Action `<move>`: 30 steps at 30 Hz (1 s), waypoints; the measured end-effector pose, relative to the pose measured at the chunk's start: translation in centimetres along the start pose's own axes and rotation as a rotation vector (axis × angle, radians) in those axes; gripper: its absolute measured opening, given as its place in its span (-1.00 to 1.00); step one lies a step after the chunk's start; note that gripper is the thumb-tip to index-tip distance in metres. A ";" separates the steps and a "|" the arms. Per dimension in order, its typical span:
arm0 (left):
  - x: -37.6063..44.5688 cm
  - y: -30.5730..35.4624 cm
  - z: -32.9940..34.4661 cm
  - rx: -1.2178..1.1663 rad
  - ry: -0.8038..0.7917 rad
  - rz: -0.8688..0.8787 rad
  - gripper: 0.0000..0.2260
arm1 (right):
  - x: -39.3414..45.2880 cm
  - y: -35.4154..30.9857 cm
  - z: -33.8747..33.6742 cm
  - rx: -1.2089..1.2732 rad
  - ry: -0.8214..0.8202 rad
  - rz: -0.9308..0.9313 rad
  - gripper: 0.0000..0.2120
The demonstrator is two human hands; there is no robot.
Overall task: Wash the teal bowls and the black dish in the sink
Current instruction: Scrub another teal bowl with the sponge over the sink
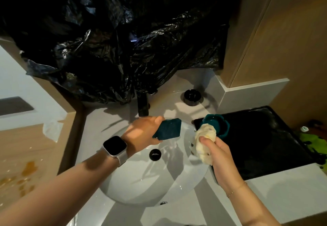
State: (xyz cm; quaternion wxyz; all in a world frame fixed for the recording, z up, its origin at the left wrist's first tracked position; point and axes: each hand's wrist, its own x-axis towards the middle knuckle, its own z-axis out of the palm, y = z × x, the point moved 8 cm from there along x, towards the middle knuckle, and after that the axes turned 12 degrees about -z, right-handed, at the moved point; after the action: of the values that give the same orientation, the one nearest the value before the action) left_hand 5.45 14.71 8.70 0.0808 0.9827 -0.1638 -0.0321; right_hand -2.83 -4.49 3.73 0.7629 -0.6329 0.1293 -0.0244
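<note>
Holding a square teal bowl (167, 129) tilted over the sink (141, 186), left hand (143, 130) grips its edge. Right hand (215, 150) clutches a cream cloth (205, 137), just right of that bowl and touching the round teal bowl (216, 123) on the black tray (256, 142), so the cloth hand looks nearer that one.

You see a white sink (154, 186) with a black drain (155, 154), a teal square dish (168, 129), a teal bowl (216, 124), a cream cloth (203, 144) with dark specks, a black tray (261, 142) and a white-strapped, black-faced watch (115, 148).
</note>
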 end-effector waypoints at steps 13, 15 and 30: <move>-5.8 -4.1 7.1 -1.443 -0.237 -0.671 -0.70 | 0.6 0.8 1.8 -0.127 -0.196 0.026 -0.79; -6.5 -3.0 7.6 -1.525 -0.262 -0.684 -0.71 | 1.0 -0.9 2.9 -0.322 -0.285 -0.158 -0.83; -7.8 -3.4 8.5 -1.567 -0.211 -0.809 -0.54 | 3.6 -0.2 12.2 -0.662 -0.286 -0.420 -0.77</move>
State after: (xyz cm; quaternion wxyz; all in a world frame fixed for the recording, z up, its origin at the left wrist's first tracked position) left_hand -1.57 19.11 0.01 0.6969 0.6198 0.2585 -0.2517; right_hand 3.43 6.51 5.35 0.5070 -0.8537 -0.1090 -0.0484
